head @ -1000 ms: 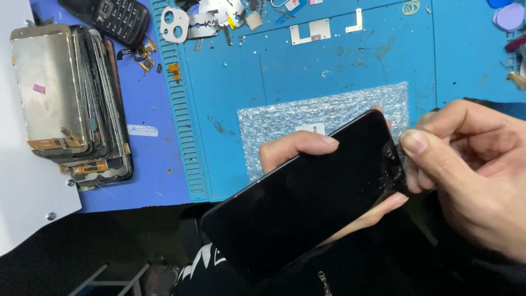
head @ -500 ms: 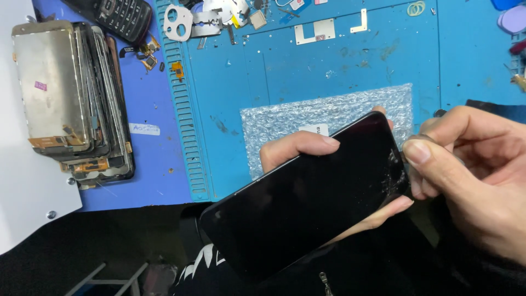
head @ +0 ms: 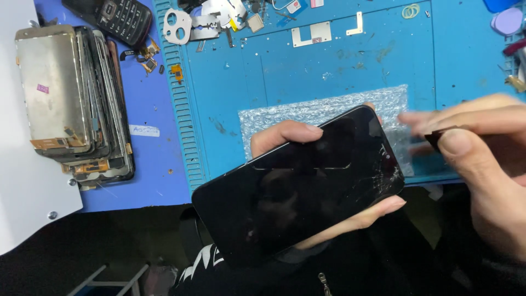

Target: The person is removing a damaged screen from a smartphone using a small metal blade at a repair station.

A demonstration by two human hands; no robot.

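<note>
The blue work mat [head: 329,71] fills the upper centre and right of the frame. Centre frame, you hold a black smartphone [head: 298,183] tilted, screen up, with cracks spreading at its right corner. Your left hand [head: 329,181] grips it from beneath: one fingertip wraps over the top edge, another shows under the lower right edge. Your right hand [head: 482,164] sits at the right edge of the frame, just beside the cracked corner, blurred; thumb and fingers are pressed together, pinching a small dark piece that cannot be made out.

Upper left: a stack of old display panels [head: 71,101] lies on the purple mat. A sheet of bubble wrap [head: 323,109] lies on the blue mat behind the phone. A dark keypad phone [head: 118,19] rests at top left. A grey camera bezel [head: 176,26] lies beside it.
</note>
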